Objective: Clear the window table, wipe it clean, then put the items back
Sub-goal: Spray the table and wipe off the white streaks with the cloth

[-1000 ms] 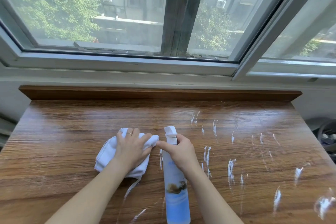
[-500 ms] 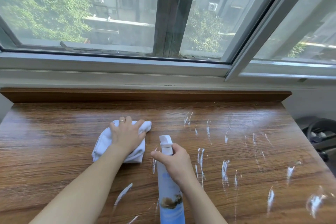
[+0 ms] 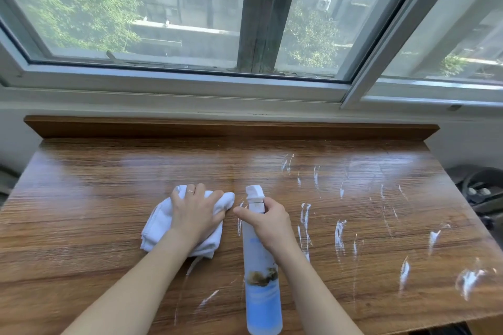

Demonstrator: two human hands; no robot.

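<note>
The window [image 3: 174,16] fills the upper half of the frame, its sill running just behind the desk [image 3: 95,253], whose wood-grain top takes up the whole lower half. No items stand on the desk, so the clearing looks done and the wiping stage is under way; putting things back is still to come. White streaks of cleaner [image 3: 340,234] lie scattered across the right half of the desk, while the left half shows only glare, which suggests the wet side is the next to be wiped.

The spray bottle [image 3: 262,291] sits at lower centre, pointing away from the person with its white nozzle toward the window, probably so that more cleaner can be laid ahead of the cloth. The white cloth [image 3: 158,226] is bunched at centre-left, flat on the desk, placed just beside the streaks.

The left hand [image 3: 196,215] presses down on the cloth with fingers spread and bent over its far edge, a grip for pushing rather than lifting. The right hand [image 3: 268,221] is clamped around the bottle's neck below the nozzle, forefinger reaching leftward across the front.
</note>
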